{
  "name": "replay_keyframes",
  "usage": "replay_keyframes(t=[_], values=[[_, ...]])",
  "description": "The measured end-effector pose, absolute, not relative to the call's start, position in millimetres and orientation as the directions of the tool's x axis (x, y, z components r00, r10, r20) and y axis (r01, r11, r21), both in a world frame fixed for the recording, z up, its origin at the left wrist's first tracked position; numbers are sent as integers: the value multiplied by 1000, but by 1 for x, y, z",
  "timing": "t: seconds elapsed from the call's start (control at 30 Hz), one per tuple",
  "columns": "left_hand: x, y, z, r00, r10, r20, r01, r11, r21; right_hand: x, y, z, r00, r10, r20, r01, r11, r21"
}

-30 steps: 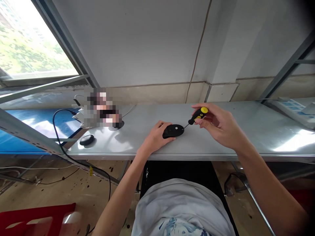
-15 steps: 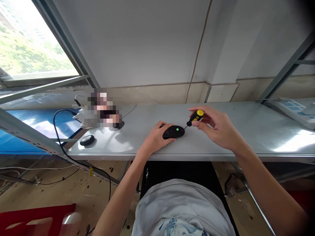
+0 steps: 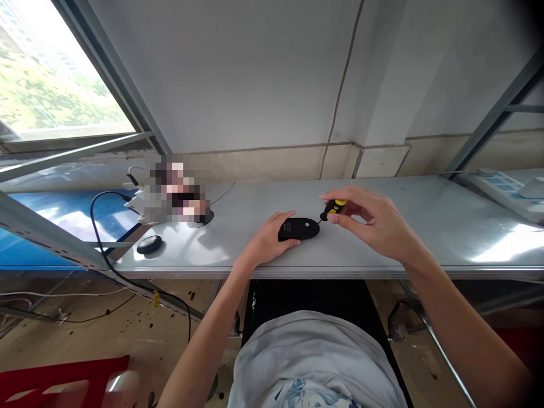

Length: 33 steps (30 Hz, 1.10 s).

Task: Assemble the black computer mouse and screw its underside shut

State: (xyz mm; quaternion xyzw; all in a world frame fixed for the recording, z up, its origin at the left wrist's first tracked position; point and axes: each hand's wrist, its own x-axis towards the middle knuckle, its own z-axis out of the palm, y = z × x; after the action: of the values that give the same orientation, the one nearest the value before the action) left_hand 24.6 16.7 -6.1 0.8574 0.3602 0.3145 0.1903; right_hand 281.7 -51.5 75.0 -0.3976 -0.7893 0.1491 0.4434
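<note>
A black computer mouse [image 3: 300, 229] lies underside up on the grey metal bench [image 3: 425, 232]. My left hand [image 3: 267, 241] is closed on its left end and holds it down. My right hand [image 3: 374, 224] pinches a small screwdriver with a black and yellow handle [image 3: 332, 208], its tip set against the right end of the mouse. The shaft is mostly hidden by my fingers.
A black oval part [image 3: 149, 244] lies at the bench's left end. Beyond it are a blurred patch, a white plug strip and a black cable [image 3: 98, 238] that hangs to the floor. A window is at upper left, a red stool [image 3: 59, 382] at lower left, and a white keyboard-like object [image 3: 505, 187] at far right.
My right hand has lowered and drawn the screwdriver closer to the mouse, with the handle sinking into my fingers. A green light seen on the mouse half a second ago no longer shows.
</note>
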Motion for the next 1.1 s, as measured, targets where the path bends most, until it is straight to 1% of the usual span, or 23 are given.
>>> replay_keyframes(t=[0.07, 0.17, 0.23, 0.3, 0.37, 0.47, 0.6, 0.73, 0.87, 0.93, 1.1], values=[[23, 17, -6, 519, 769, 372, 509, -628, 588, 283, -52, 75, -291, 765, 574, 490, 635, -597], [22, 17, -5, 491, 802, 341, 519, -584, 625, 285, -54, 77, -290, 784, 548, 450, 618, -645], [21, 17, -4, 501, 796, 339, 510, -588, 627, 286, -56, 78, -283, 793, 539, 421, 608, -674], [21, 17, -3, 519, 778, 353, 492, -610, 621, 285, -58, 79, -243, 802, 545, 429, 593, -681], [21, 17, -3, 530, 763, 369, 474, -628, 617, 283, -59, 79, -181, 804, 566, 449, 580, -680], [21, 18, -3, 536, 762, 365, 475, -629, 615, 279, -59, 77, -132, 782, 609, 416, 602, -682], [20, 17, -3, 534, 769, 351, 493, -621, 610, 278, -57, 76, -161, 753, 638, 353, 647, -676], [20, 18, -4, 535, 764, 362, 480, -627, 613, 280, -59, 78, -205, 763, 614, 350, 643, -682], [21, 18, -5, 542, 746, 388, 454, -648, 612, 278, -61, 79, -171, 776, 608, 377, 621, -687], [21, 17, -5, 544, 743, 390, 451, -651, 610, 277, -61, 79, -151, 774, 615, 365, 622, -693], [21, 16, -4, 544, 747, 383, 465, -648, 603, 276, -60, 80, -189, 753, 630, 320, 654, -686]])
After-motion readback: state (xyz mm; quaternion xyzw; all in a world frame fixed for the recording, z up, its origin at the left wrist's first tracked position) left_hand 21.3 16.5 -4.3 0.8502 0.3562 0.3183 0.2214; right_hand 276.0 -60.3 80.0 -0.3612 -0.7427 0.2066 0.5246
